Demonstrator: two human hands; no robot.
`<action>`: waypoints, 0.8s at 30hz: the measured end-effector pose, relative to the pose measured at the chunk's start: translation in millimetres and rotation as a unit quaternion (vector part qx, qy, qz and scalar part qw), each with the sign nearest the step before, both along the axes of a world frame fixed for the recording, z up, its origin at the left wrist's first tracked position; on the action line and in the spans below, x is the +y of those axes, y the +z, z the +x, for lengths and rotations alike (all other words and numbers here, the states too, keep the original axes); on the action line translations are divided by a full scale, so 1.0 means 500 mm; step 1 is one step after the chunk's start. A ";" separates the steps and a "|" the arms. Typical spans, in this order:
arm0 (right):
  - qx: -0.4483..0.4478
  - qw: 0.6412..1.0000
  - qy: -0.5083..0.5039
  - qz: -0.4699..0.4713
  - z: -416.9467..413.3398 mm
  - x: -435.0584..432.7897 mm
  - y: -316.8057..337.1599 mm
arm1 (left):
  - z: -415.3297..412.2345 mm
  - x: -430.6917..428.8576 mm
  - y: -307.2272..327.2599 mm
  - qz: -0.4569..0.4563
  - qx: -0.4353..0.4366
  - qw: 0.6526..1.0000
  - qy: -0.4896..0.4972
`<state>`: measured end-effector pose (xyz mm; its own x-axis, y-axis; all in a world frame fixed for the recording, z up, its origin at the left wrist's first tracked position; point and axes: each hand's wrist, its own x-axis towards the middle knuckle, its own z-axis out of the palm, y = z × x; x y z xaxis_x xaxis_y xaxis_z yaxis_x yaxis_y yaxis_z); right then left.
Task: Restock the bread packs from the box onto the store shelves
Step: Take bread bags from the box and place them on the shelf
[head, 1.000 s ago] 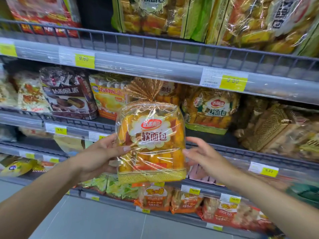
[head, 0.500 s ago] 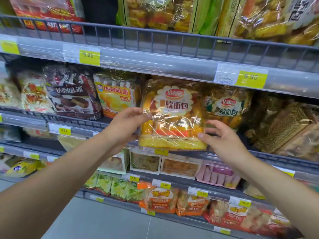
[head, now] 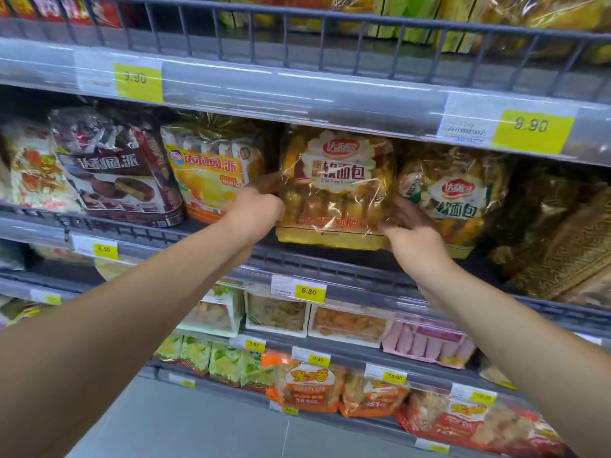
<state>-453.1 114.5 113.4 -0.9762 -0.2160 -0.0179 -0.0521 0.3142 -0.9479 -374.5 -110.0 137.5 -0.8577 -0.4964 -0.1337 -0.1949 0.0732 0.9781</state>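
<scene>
Both hands clamped on soft-bread pack [head: 335,190]: left hand [head: 253,213], right hand [head: 413,241]. Push back level, clear of wire shelf rail [head: 314,262].

Bread pack [head: 335,190] on shelf [head: 330,262] — pie pack [head: 211,173] left, twin pack [head: 453,196] right

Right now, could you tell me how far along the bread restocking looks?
Done: a matching bread pack already sits on the shelf. In hand: the left hand and right hand grip another bread pack, pushing it into its slot. Left: letting go; the box isn't in view.
</scene>
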 end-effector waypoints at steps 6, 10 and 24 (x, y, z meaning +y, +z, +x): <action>-0.008 0.999 0.033 0.024 -0.014 -0.027 -0.021 | -0.042 -0.012 -0.059 -0.046 0.025 0.998 -0.041; -0.005 0.997 0.034 0.063 -0.041 -0.046 -0.024 | -0.064 -0.010 -0.067 -0.059 0.083 0.993 -0.059; 0.050 0.968 0.101 0.223 -0.098 -0.062 -0.064 | -0.126 -0.018 -0.090 -0.137 0.003 0.990 -0.044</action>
<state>-501.9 83.6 81.5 -0.9163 -0.3961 -0.0600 -0.2407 0.6642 -0.7078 -437.6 -119.0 92.7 -0.9000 -0.4359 0.0010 -0.1694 0.3520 0.9205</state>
